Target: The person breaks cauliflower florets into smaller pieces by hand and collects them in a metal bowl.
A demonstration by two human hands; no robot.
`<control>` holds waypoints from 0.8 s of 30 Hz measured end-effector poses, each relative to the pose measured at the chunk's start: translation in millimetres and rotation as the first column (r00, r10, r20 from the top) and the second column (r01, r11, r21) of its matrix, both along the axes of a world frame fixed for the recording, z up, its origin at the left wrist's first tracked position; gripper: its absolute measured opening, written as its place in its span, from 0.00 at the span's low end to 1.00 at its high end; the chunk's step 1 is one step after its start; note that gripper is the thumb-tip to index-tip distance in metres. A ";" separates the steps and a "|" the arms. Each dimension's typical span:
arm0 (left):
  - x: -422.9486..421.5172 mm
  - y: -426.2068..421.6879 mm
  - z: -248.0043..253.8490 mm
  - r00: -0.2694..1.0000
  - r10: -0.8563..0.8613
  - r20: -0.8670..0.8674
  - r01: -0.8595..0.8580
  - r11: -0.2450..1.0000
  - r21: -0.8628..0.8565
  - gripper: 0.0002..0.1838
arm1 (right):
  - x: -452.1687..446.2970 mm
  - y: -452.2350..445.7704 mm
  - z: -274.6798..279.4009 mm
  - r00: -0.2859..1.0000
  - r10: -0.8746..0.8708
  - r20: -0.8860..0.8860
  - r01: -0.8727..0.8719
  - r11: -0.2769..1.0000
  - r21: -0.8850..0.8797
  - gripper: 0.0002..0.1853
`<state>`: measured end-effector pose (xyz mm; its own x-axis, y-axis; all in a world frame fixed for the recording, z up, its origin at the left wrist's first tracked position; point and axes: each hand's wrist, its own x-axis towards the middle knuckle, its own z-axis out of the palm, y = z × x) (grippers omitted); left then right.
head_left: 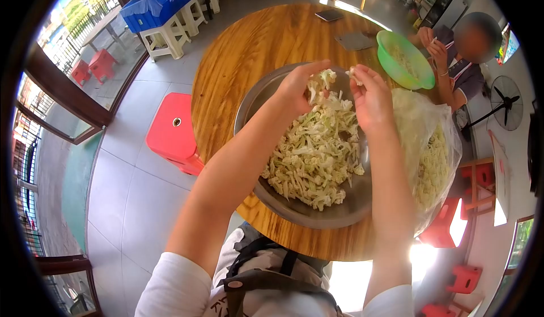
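A wide metal basin [272, 203] on the round wooden table holds a heap of cauliflower pieces [317, 152]. Over its far part, my left hand [299, 87] is closed round a cauliflower piece [326, 79]. My right hand [371, 96], beside it and above the basin's far right side, pinches a small cauliflower piece [354, 78]. Right of the basin lies a clear plastic bag [447, 164] full of cut cauliflower. A green bowl [391, 62] with more pieces stands beyond my right hand.
Another person [464, 73] sits at the table's far right, hands raised near the green bowl. A phone [329, 15] and a grey flat item [355, 41] lie on the table [226, 73]. A red stool [170, 124] stands at the left.
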<state>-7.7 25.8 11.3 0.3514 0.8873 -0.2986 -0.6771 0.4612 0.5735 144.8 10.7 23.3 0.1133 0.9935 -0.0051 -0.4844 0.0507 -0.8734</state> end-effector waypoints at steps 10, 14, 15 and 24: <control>4.0 -6.5 13.0 0.936 -0.193 -0.294 0.227 0.970 0.086 0.12 | 17.3 2.8 -8.0 0.986 0.126 0.112 -0.132 0.990 0.045 0.11; 7.9 -9.7 11.1 0.878 -0.218 -0.426 0.305 0.941 0.147 0.11 | 16.4 2.5 -9.1 0.948 0.130 0.292 -0.171 0.978 0.121 0.15; 8.7 -10.7 10.3 0.863 -0.219 -0.455 0.318 0.936 0.151 0.11 | 15.8 2.5 -10.7 0.931 0.134 0.338 -0.190 0.972 0.140 0.15; 12.6 -15.1 10.0 0.857 -0.254 -0.449 0.346 0.928 0.135 0.09 | 11.1 -3.5 -10.2 0.927 0.053 0.371 -0.124 0.978 0.170 0.16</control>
<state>4.9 10.7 21.3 0.4941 0.8154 -0.3017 -0.2010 0.4447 0.8728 155.9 7.2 13.1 -0.0160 0.9784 0.2061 -0.1459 0.2016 -0.9685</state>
